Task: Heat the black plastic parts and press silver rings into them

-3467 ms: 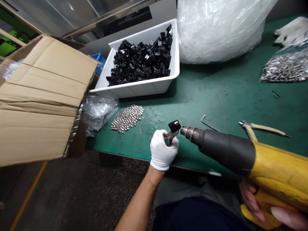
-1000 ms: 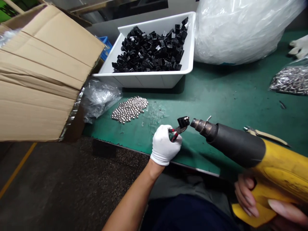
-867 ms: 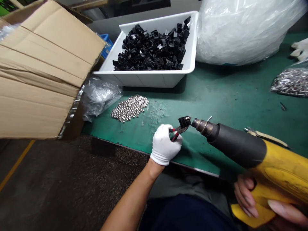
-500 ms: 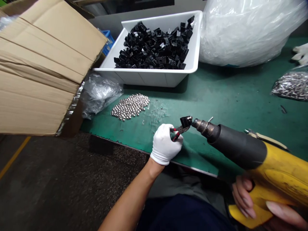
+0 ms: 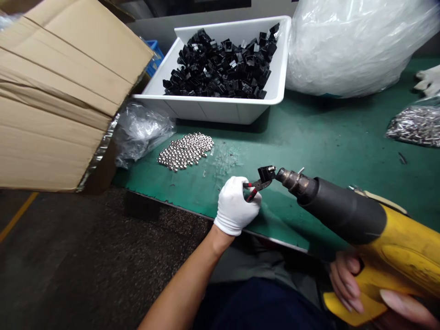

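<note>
My left hand, in a white glove, is closed round red-handled pliers. The pliers' jaws grip a small black plastic part, from whose right side a shiny metal piece sticks out. Bare, my right hand wraps the handle of a yellow heat gun. The gun's stepped metal nozzle points at the black part from the right, very near it; whether they touch I cannot tell. Left of the gloved hand, a patch of small metal fittings lies on the green table.
A white bin of black plastic parts stands at the back, beside a large clear plastic bag. An open cardboard box and crumpled plastic are on the left. Cream-handled pliers lie behind the gun; a bag of metal pieces lies right.
The heat gun's nozzle has shifted very slightly right, a touch away from the black part. My left hand, the pliers and the black part stay almost where they were.
</note>
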Demonstrator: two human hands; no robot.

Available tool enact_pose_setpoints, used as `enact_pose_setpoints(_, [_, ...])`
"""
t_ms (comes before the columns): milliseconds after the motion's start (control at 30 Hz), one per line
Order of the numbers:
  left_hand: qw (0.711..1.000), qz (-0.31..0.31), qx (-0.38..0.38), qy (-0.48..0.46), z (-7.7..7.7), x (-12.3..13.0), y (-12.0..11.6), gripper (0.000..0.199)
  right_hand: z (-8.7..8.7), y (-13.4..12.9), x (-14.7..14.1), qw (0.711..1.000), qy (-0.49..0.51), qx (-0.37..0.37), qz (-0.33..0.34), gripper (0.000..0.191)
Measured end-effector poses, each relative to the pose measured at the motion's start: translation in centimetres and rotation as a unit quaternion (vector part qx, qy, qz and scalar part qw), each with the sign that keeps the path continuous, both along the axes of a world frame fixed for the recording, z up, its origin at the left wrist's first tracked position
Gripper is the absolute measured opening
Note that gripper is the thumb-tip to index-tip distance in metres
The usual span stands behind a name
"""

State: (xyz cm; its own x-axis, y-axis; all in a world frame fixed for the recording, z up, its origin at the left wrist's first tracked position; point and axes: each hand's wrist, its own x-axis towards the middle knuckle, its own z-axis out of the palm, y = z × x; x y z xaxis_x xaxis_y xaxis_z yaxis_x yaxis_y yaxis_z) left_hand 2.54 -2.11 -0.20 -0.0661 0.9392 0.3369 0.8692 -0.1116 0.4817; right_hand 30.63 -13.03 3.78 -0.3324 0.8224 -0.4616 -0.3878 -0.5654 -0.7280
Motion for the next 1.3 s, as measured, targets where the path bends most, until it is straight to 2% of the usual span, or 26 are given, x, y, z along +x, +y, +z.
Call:
enact_pose_setpoints(233, [1.0,-0.001,0.001,-0.005,0.0,0.0,0.0,0.013,-0.1,-0.1,0.1,0.999,0.048,0.017,-0.008,0.028])
enact_pose_setpoints(633, [1.0,-0.003,0.0,-0.008,0.1,0.0,0.1,0.011,-1.4,-1.3,1.0,0.997,0.071,0.019,0.015,0.033])
enact_pose_setpoints(967, [1.0,-0.003,0.004,-0.004,0.0,0.0,0.1,0.012,-1.3,-1.6,1.0,0.997,0.078,0.013,-0.014,0.034])
enact_pose_setpoints(1200, [1.0,-0.001,0.008,0.002,-0.1,0.0,0.1,0.012,-1.2,-1.6,0.9,0.997,0.079,0.017,0.004,0.031])
enact_pose_setpoints(1300, [1.0,0.001,0.007,0.004,-0.1,0.0,0.1,0.012,-1.2,-1.7,0.8,0.997,0.079,0.01,-0.017,0.03])
